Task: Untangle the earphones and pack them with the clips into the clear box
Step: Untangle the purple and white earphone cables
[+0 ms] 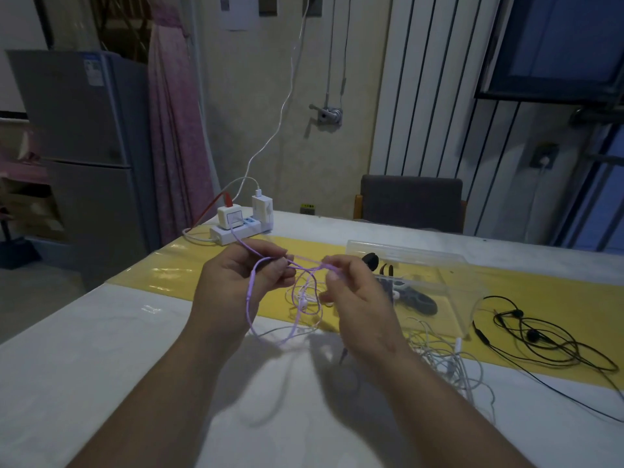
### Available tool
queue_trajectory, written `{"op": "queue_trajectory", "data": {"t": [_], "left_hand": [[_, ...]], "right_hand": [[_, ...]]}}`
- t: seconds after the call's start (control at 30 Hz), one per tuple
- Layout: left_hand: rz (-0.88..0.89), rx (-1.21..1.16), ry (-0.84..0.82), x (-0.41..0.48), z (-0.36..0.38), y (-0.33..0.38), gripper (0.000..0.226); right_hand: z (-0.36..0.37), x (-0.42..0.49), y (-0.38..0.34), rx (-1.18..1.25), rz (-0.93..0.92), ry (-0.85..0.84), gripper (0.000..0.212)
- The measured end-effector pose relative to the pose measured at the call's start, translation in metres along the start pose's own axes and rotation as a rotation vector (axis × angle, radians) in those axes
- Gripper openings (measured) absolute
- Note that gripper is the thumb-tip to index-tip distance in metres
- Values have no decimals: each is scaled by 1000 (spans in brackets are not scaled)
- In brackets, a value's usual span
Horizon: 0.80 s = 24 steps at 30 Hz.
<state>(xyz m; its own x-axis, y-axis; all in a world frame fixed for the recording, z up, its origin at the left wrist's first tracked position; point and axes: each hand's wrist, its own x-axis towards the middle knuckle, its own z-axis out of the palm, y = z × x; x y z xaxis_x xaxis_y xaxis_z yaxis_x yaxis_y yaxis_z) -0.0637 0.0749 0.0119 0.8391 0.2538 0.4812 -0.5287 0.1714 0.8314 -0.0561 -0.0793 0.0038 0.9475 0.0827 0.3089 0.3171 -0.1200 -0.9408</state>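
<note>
From the head view, both hands are raised above the middle of the table (84, 349), close together. The left hand (236, 282) has its fingers curled and pinches the cord of the purple earphones (250, 298) between thumb and fingertips. The right hand (358, 298) pinches the same cord just beside it, so a short stretch runs between the two hands. The rest of the purple cord hangs in loops under the hands, down to the tabletop. It is tangled with a set of white earphones (304, 298) that dangle in the gap between the wrists.

The clear box (472, 309) stands open on the yellow runner (175, 268), just behind the right hand. Dark clips (415, 300) show through its walls — how many is hard to tell. A loose pile of white cables (449, 356) lies on the table beside the right forearm, near the box. The black earphones (540, 336) lie coiled towards the right edge.

At the far left corner sits a power strip (233, 233) with chargers plugged in, and a chair (410, 201) stands behind the far edge.
</note>
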Motion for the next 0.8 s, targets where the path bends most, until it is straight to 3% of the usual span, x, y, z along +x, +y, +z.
{"op": "queue_trajectory", "data": {"t": [0.1,0.17,0.23,0.33,0.47,0.6,0.8], "left_hand": [[-15,-32,-24,0,0,-1,14],[-13,-56,-39,0,0,-2,12],[-5,-77,-55,1,-2,-2,5],[-50,-195,-47,4,-3,-1,26],[-60,-196,24,5,-1,2,19],[-131,-251,104,8,-6,3,26],[-397,-423,210,15,-13,0,26]], "right_hand": [[2,-1,3,-181,-45,-56,40],[2,0,6,-352,-102,-32,31],[0,3,6,-420,-145,31,8],[-10,7,4,-445,-207,99,18],[-16,10,0,-545,-324,165,26],[-21,10,-3,-562,-176,58,47],[-21,7,-8,-546,-65,-115,51]]}}
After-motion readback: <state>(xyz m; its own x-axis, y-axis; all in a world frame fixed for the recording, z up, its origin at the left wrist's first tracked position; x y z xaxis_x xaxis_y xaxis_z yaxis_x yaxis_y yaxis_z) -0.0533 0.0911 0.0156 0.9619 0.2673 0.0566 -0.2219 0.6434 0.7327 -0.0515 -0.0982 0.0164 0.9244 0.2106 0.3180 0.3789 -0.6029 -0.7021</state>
